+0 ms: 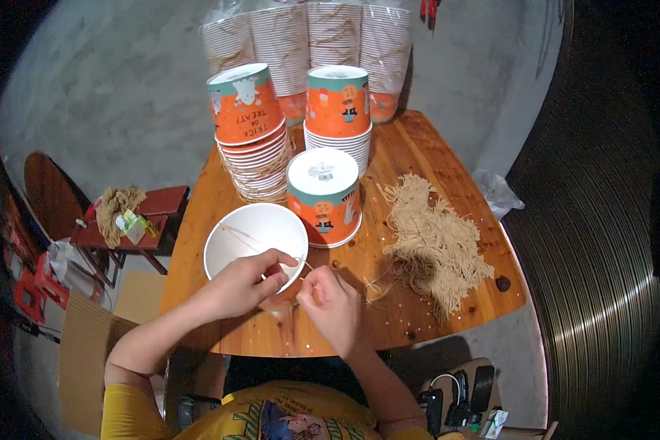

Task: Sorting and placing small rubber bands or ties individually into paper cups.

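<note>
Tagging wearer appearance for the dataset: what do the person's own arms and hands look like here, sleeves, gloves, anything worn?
Both hands are bare: no gloves on the left hand or right hand, and no rings, watch or bands that I can make out. Forearms are uncovered up to short yellow sleeves at the lower edge. The yellow shirt has a colourful printed graphic on the front. No cables or markers on either arm.

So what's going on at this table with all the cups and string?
A person sits at a wooden table. Both hands, the left hand and right hand, pinch thin tan string at the rim of an upright white paper cup. A pile of the same string lies to the right, and stacks of upside-down orange cups stand behind.
</note>
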Demonstrator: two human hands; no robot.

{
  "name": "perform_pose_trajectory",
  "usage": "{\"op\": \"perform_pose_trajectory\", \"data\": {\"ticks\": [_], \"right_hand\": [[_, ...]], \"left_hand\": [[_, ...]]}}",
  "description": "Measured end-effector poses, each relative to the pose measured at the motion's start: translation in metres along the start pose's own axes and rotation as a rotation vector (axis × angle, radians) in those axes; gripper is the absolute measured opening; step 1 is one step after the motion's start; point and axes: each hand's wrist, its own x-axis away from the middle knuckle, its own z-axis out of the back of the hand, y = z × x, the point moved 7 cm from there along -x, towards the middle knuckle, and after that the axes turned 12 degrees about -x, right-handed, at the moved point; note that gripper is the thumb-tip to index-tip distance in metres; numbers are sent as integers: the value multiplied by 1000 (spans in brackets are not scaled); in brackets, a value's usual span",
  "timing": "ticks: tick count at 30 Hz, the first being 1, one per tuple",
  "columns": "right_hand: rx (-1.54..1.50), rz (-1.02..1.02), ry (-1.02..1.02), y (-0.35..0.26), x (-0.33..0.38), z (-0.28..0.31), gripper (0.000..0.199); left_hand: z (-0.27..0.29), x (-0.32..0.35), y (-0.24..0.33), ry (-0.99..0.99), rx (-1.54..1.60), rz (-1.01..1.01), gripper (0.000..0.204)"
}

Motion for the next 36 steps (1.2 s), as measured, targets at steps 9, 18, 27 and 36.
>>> {"op": "perform_pose_trajectory", "data": {"ticks": [9, 18, 27, 36], "right_hand": [[2, 63, 12, -2, -4, -6, 14], [-49, -35, -47, 2, 0, 6, 12], [426, 444, -312, -31, -16, 9, 10], [51, 35, -493, -34, -44, 6, 13]], "left_hand": [[-7, -11, 0, -63, 106, -146, 15], [8, -11, -8, 88, 63, -36, 11], [-8, -22, -8, -79, 814, -18, 11], [-12, -22, -10, -142, 683, -41, 10]]}}
